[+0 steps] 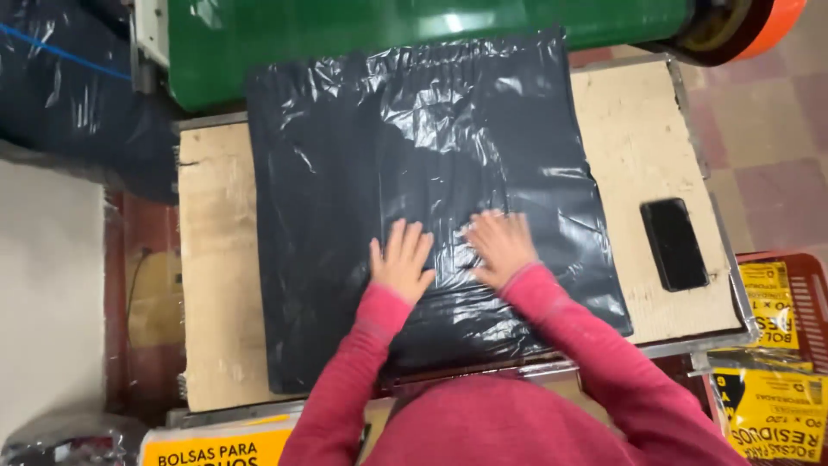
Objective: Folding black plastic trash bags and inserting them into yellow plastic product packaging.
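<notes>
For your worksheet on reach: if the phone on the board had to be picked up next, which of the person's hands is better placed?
The right hand, probably. It lies flat on the black plastic bag on the side nearer the phone; the left hand would have to cross over it.

Both arms wear long, dark-pink, seemingly knitted sleeves [362,345] with ribbed cuffs.

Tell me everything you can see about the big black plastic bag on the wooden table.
The black plastic bag is thin, glossy film, wrinkled and catching light. It lies spread flat over the middle of the wooden tabletop, its far edge against a green roll. The left hand and right hand press flat on it, fingers spread, side by side near its near edge.
</notes>
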